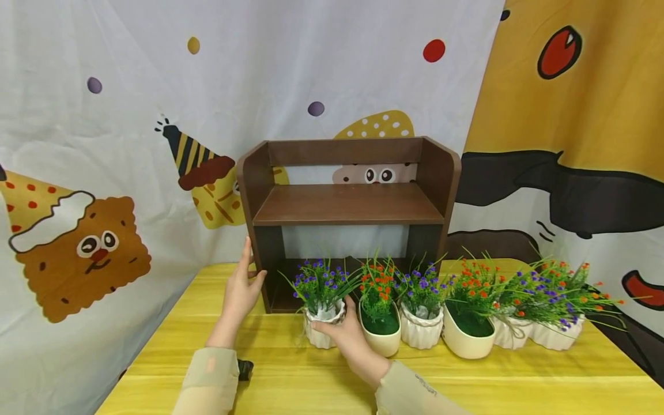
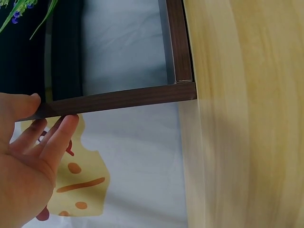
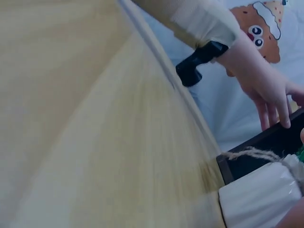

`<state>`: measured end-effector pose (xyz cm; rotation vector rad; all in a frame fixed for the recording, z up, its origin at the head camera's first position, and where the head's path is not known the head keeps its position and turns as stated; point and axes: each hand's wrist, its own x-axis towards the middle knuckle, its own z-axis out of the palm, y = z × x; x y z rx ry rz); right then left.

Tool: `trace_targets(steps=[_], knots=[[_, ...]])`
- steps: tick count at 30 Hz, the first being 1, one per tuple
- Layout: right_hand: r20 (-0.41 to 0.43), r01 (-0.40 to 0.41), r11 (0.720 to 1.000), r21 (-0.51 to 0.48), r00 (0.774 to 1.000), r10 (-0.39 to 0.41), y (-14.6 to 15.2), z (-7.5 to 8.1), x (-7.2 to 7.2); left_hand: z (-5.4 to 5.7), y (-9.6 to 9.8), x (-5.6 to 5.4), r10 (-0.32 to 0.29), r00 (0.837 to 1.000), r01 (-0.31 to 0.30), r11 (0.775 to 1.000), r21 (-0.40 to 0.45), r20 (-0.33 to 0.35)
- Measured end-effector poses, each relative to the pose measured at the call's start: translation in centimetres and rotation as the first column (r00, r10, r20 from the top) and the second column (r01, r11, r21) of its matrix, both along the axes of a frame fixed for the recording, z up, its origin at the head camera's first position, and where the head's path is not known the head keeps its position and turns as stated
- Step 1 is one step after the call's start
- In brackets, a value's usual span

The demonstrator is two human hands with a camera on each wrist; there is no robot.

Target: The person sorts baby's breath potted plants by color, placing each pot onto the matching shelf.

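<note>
**While the left hand (image 1: pixel 242 294) grips the brown shelf (image 1: pixel 347 203), the right hand (image 1: pixel 355 340) holds a purple-flowered plant (image 1: pixel 323 297)**

Although both hands are at work, they lie apart, either side of the frame's lower centre. The left one pinches the shelf's left side panel, its thumb on one face and its fingers on the other (the left wrist view shows this best, at the left edge). The right hand curls around the plant's white pot (image 1: pixel 318 339), thumb across the front; whether the base touches the wooden table (image 1: pixel 290 392) I cannot tell. This plant sits at lower centre, before the left part of the shelf's lower compartment. In the right wrist view, twine (image 3: pixel 256 153) shows at the pot, lower right.

From there a row runs toward the lower right of the frame: an orange-flowered plant in a cream oval pot (image 1: pixel 383 344), a purple one in a ribbed pot (image 1: pixel 422 331), another orange in an oval pot (image 1: pixel 469 343), then two more white pots under tangled foliage (image 1: pixel 550 294). A cartoon-printed curtain (image 1: pixel 290 63) fills the upper frame.
</note>
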<state>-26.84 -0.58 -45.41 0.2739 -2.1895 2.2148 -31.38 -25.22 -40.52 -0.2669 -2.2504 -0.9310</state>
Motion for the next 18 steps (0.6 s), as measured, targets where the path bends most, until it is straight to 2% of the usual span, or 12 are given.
trace_targets(steps=[3,7,12,18], knots=[[-0.023,0.013,0.999,-0.036,1.000,-0.014,-0.5,-0.5,-0.6,0.0,0.0,0.0,0.003,1.000,-0.003,1.000,-0.003,-0.014],[-0.064,0.035,0.999,-0.028,0.997,-0.037,-0.7,-1.1,-1.1,0.0,0.1,0.0,0.000,1.000,0.000,1.000,0.001,-0.013],[-0.128,0.094,0.994,0.052,0.988,-0.087,-0.9,-1.6,-1.8,-0.1,0.1,-0.1,-0.003,1.000,0.003,1.000,0.005,-0.017],[-0.139,0.129,0.983,0.129,0.984,-0.111,-1.0,-2.0,-2.3,-0.1,0.0,-0.2,0.015,1.000,-0.015,1.000,-0.003,-0.025]])
